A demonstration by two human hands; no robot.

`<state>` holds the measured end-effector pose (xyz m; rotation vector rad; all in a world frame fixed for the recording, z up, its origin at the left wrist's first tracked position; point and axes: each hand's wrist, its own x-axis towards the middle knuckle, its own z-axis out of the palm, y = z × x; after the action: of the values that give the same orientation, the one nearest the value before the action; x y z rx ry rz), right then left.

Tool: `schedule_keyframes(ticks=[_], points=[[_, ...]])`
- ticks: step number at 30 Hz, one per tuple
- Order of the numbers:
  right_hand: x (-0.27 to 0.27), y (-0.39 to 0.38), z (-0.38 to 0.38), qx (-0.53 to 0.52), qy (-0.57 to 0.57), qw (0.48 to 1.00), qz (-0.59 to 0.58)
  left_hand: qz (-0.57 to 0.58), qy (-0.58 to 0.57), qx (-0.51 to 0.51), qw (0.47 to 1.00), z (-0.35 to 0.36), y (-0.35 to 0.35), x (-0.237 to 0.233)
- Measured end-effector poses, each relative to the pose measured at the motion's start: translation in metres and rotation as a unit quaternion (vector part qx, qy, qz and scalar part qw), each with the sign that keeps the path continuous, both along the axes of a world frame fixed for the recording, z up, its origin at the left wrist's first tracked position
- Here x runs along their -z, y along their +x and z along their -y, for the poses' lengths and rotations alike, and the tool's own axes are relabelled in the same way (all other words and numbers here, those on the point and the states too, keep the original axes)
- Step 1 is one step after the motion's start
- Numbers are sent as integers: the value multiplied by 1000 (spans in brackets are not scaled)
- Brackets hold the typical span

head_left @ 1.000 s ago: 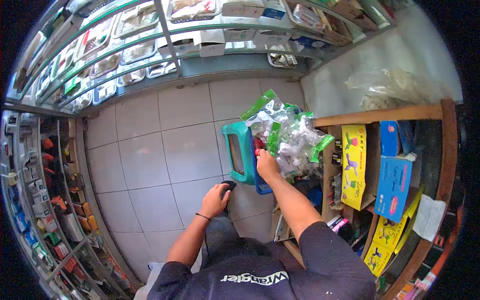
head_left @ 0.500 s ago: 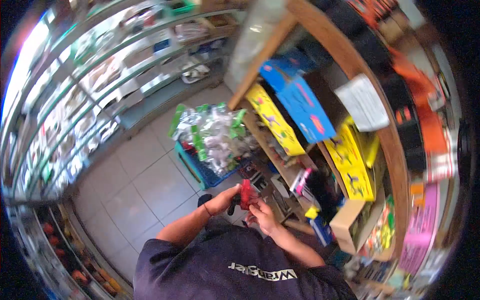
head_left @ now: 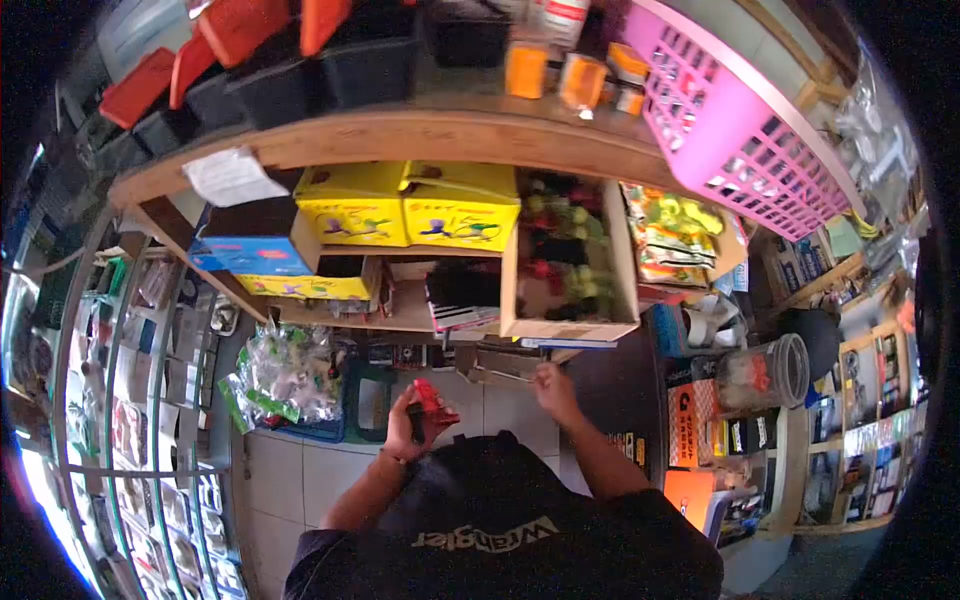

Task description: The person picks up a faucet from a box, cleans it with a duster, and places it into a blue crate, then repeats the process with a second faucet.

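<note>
My left hand (head_left: 404,428) is closed around a red object with dark parts (head_left: 432,404), held in front of my body; blur hides its exact kind. To the right, my right hand (head_left: 556,394) reaches forward with curled fingers, near a low brown box (head_left: 502,362) under the shelf. Whether those fingers hold anything small is hidden. Just beyond stands an open cardboard box (head_left: 570,328) with dark, red and yellow-green items inside.
Yellow boxes (head_left: 350,218) and a blue box (head_left: 250,256) fill the wooden shelf (head_left: 400,134). A pink basket (head_left: 745,165) sits above right. Clear plastic bags (head_left: 290,372) lie in a crate at left. A clear jar (head_left: 765,372) stands at right.
The view has swung right, from the floor and crate to face the shelf. My hands, together on the red object before, are now apart; my left keeps it while my right reaches forward.
</note>
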<state>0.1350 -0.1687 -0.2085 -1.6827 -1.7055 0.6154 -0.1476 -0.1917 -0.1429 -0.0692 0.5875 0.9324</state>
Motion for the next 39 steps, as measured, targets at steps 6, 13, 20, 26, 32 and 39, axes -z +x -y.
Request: schedule_keyframes(ticks=[6, 13, 20, 26, 32, 39], points=[[30, 91, -105, 34, -22, 954, 297, 23, 12, -8, 1000, 30, 55, -8], [75, 103, -118, -14, 31, 985, 167, 35, 8, -124, 992, 69, 102, -10], [-27, 35, 34, -149, -211, 966, 16, -63, -66, -159, 983, 84, 62, 44], [-109, 2, 80, -305, -217, 926, -44, -7, 11, -250, 968, 45, 43, 7], [-148, -35, 89, -405, -92, 910, 1, 108, 321, -193, 921, 10, 0, -78], [-173, -48, 107, -436, -99, 894, 37, 110, 275, -263, 918, 19, -16, -104]])
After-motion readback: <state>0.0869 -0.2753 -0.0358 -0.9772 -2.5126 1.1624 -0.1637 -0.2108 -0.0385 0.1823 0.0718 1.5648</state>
